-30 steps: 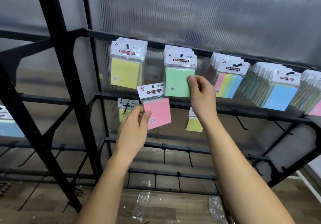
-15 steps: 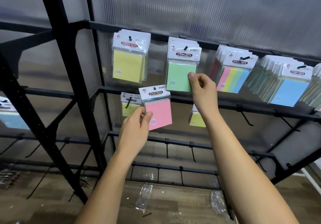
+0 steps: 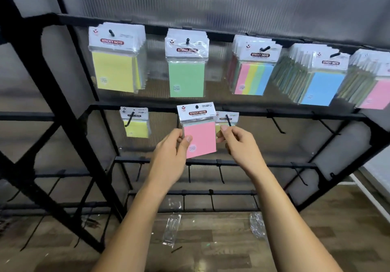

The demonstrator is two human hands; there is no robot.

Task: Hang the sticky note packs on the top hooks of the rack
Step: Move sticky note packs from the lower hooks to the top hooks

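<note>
A pink sticky note pack (image 3: 200,136) is held upright in front of the rack's second bar. My left hand (image 3: 171,151) grips its left edge, thumb on the front. My right hand (image 3: 236,143) pinches its right edge. On the top hooks (image 3: 187,40) hang a yellow pack stack (image 3: 115,67), a green pack stack (image 3: 186,71), a striped multicolour stack (image 3: 252,71), a blue stack (image 3: 322,81) and a pink stack (image 3: 377,90) at the right edge.
The black metal rack (image 3: 69,111) has a second bar with a yellow pack (image 3: 136,124) and another pack (image 3: 229,117) partly behind my right hand, plus bare hooks (image 3: 278,125). Lower bars carry bare hooks. Clear plastic wrappers (image 3: 172,229) lie on the wooden floor.
My right hand let go of the green pack on the top hook and came down to the pink pack's right edge. The pink pack moved right, in front of the second bar.
</note>
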